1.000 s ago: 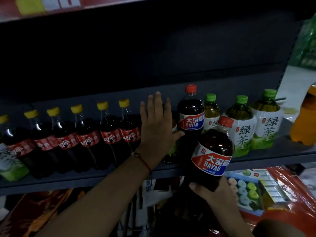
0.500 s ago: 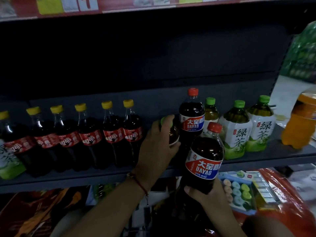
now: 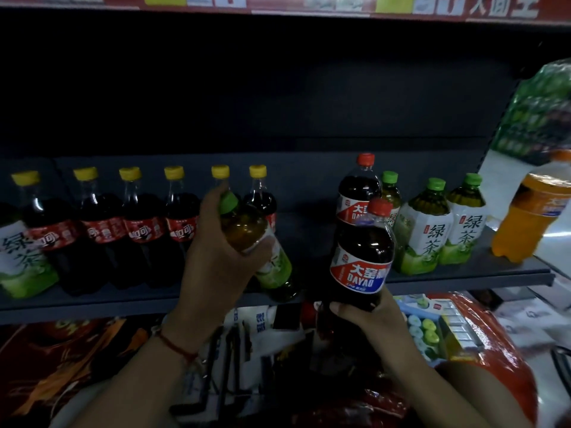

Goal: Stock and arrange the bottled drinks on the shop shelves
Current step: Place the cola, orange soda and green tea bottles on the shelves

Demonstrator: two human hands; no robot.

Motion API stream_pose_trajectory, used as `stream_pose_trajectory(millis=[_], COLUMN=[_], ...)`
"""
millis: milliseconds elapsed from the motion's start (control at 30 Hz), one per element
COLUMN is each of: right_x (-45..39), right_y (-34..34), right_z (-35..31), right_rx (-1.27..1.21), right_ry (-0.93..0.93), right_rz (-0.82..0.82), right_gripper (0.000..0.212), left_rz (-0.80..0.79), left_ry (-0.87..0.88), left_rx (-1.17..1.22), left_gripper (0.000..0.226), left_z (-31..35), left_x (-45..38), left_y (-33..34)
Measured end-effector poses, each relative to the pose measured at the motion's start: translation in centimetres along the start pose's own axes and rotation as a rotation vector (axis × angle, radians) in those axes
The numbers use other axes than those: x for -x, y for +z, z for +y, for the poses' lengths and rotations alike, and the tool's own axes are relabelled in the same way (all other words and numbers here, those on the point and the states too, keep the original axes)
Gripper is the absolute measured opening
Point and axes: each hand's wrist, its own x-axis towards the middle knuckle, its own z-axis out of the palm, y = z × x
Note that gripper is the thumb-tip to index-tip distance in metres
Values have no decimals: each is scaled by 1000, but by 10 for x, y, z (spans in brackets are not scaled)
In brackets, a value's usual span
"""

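My left hand [image 3: 216,251] is closed around a green-capped green tea bottle [image 3: 262,251], tilted to the left in front of the cola row. In front of the shelf edge, my right hand [image 3: 367,322] grips the base of a dark red-capped Dayao bottle [image 3: 361,261], held upright. A second Dayao bottle [image 3: 355,193] stands on the dark shelf [image 3: 463,278] behind it. Several yellow-capped cola bottles [image 3: 139,230] line the shelf's left part. To the right stand three green tea bottles [image 3: 429,233]. A bare gap of shelf lies between the cola row and the standing Dayao bottle.
An orange drink bottle [image 3: 525,217] stands at the shelf's right end, below a wrapped pack of green bottles [image 3: 537,118]. Another green tea bottle [image 3: 21,261] is at far left. Below the shelf are red packaging [image 3: 482,366] and a box of small items [image 3: 426,329].
My left hand has closed on the green tea bottle and pulled it left and forward out of its spot beside the Dayao bottle. The right hand keeps the Dayao bottle near the shelf edge.
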Motion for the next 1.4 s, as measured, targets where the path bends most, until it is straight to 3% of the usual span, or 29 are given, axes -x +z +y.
stream_pose_trajectory(millis=[233, 467, 767, 867, 1000, 1100, 1200, 1400], right_x=[-39, -85, -102, -94, -45, 6, 38, 45], right_y=[30, 64, 69, 65, 55, 46, 44, 46], right_z=[-41, -40, -23, -28, -51, -85, -118, -198], right_rx=[5, 70, 152, 217, 215, 378, 482, 576], right_ry=[-97, -120, -110, -132, -231, -275, -352, -592], right_rz=[-140, -197, -169, -140, -124, -275, -408, -309], right_gripper=[51, 60, 72, 75, 58, 46, 58, 53], left_rz=[60, 83, 48, 46, 54, 61, 75, 50], left_ry=[3, -6, -49, -57, -62, -51, -12, 81], left_rx=[33, 20, 79, 112, 178, 248, 256, 288], left_gripper=[95, 89, 92, 93, 89, 84, 83, 84], left_z=[-8, -9, -11, -9, 8, 29, 54, 126], left_x=[12, 20, 17, 17, 14, 2, -17, -59], left_y=[-42, -57, -48, -43, -44, -49, -57, -84])
